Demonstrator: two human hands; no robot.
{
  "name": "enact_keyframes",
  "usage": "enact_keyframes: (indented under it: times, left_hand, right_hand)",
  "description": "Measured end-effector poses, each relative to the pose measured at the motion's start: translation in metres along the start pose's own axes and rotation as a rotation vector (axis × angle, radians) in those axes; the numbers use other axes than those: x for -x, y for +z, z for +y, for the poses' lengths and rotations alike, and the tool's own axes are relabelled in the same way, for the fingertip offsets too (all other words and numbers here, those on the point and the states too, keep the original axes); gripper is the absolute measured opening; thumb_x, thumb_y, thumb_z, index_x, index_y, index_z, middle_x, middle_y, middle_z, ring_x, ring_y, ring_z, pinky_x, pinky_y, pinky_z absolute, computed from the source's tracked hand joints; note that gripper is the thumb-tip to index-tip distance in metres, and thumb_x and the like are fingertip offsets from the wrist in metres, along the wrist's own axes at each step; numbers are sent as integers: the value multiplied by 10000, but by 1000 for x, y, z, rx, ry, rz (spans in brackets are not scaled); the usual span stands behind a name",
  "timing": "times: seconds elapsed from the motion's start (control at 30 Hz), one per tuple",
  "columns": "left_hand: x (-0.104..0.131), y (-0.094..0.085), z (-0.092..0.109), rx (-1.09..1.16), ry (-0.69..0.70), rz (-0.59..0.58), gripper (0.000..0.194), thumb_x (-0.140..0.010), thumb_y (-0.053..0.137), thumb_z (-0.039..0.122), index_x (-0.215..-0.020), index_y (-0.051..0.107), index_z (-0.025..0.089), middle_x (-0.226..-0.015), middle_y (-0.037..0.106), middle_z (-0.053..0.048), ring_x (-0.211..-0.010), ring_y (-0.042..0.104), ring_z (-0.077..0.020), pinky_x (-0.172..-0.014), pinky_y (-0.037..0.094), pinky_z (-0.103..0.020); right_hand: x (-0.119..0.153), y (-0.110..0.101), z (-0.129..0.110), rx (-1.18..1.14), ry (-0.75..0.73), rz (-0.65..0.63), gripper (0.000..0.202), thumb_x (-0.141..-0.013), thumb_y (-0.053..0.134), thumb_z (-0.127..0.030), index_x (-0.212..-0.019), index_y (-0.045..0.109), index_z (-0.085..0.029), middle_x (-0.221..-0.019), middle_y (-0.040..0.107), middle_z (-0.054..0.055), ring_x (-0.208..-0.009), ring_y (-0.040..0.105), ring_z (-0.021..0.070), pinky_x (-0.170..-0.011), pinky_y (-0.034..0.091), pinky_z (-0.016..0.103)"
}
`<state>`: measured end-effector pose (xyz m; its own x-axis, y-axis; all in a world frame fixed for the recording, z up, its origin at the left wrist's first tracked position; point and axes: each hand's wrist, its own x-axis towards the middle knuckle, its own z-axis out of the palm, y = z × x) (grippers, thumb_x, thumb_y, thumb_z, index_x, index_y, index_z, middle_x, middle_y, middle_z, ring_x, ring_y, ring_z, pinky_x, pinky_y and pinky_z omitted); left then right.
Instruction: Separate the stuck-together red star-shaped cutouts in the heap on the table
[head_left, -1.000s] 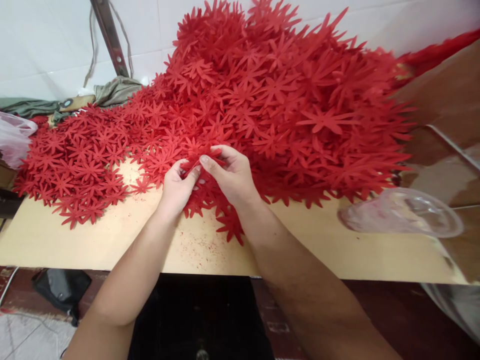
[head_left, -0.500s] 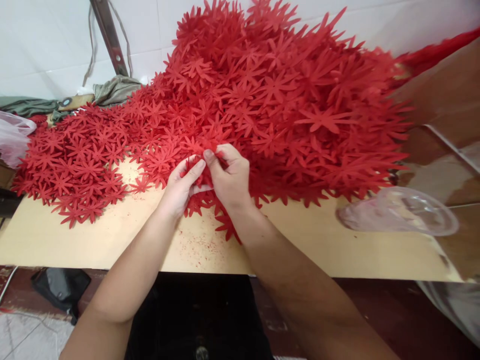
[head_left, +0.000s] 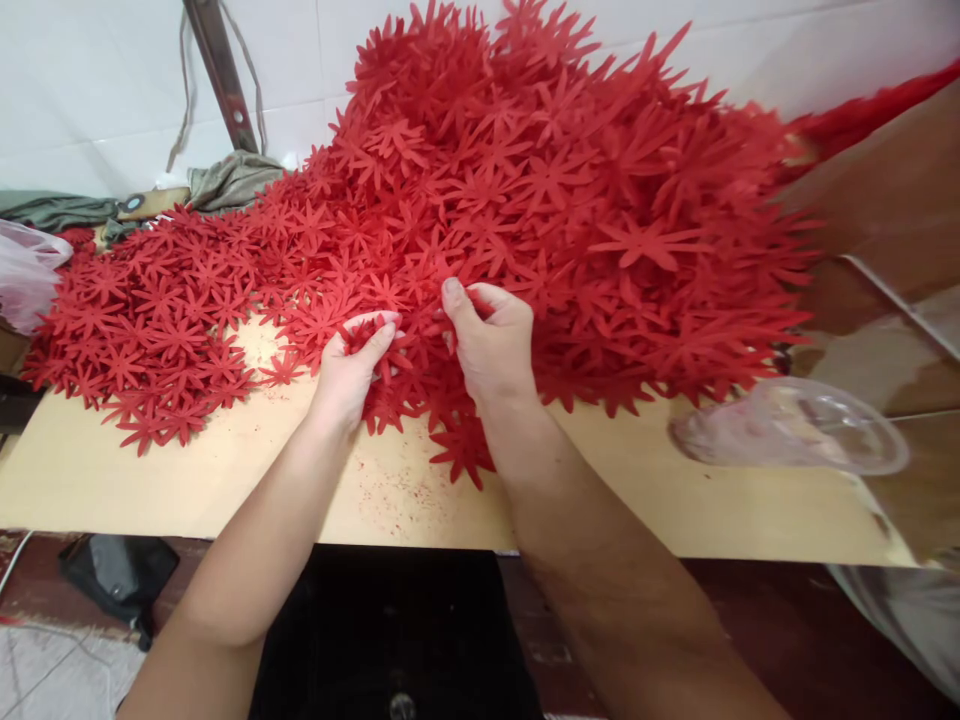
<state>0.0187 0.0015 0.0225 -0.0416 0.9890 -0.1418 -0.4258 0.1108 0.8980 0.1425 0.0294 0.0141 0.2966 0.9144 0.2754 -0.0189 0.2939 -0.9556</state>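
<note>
A big heap of red cut-out flower shapes (head_left: 555, 185), thin with long narrow petals, covers most of the table. At the heap's front edge my left hand (head_left: 346, 372) is closed round some red flower pieces (head_left: 367, 332), its thumb on top; how many it holds I cannot tell. Just to the right, apart from it, my right hand (head_left: 495, 345) has its thumb pressed against curled fingers. Red shows around that thumb tip, but whether it is a piece in the pinch or the heap behind is unclear. One flower shape (head_left: 461, 450) lies below the right wrist.
The pale wooden table (head_left: 225, 490) carries red specks near its front edge. At right lie a clear plastic container (head_left: 847, 425) and brown cardboard boxes (head_left: 862, 300). A plastic bag (head_left: 30, 275) is at far left, with green cloth (head_left: 232, 180) along the tiled wall.
My hands, together at the fingertips before, are now apart. The right has moved to the right and slightly up; the left has shifted a little left, still holding red pieces.
</note>
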Motion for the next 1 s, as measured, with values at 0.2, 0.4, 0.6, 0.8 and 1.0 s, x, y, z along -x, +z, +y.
enact_keyframes:
  times: [0.2,0.4,0.6,0.8,1.0]
  left_hand:
    - [3,1,0,-20,70,-116,208,-661,761,314,-824,686,207,-609,581,54,-513,475,-46,-496,365,-191]
    - [0,-1,2,1,99,30,120,-685,722,238,-690,613,189,-549,521,67,-485,429,-45,-505,346,-194]
    - [-4,-2,3,-13,145,85,100,-694,685,222,-660,600,179,-515,494,70,-476,420,-46,-497,335,-191]
    - [-5,-1,2,21,196,111,98,-691,668,185,-637,589,166,-526,506,70,-493,430,-38,-527,354,-182]
    - [-15,-16,10,175,171,232,257,-660,741,308,-659,514,187,-506,450,94,-440,418,-32,-470,324,-183]
  right_hand:
    - [10,10,-7,-29,33,-175,547,-611,626,-712,-553,495,-185,-515,407,-53,-486,363,61,-470,349,230]
    - [15,15,-14,10,-7,-343,586,-689,508,-752,-529,448,-191,-491,388,-48,-478,354,64,-471,349,228]
    - [11,9,-10,55,-68,-274,512,-698,599,-666,-560,493,-185,-541,421,-42,-538,387,78,-540,374,238]
    - [12,13,-4,38,-119,-222,458,-721,628,-591,-564,507,-179,-566,425,-42,-556,390,75,-563,364,247]
    - [-7,12,2,-14,-77,-67,277,-790,600,-494,-795,622,-218,-653,549,-28,-533,457,77,-520,417,243]
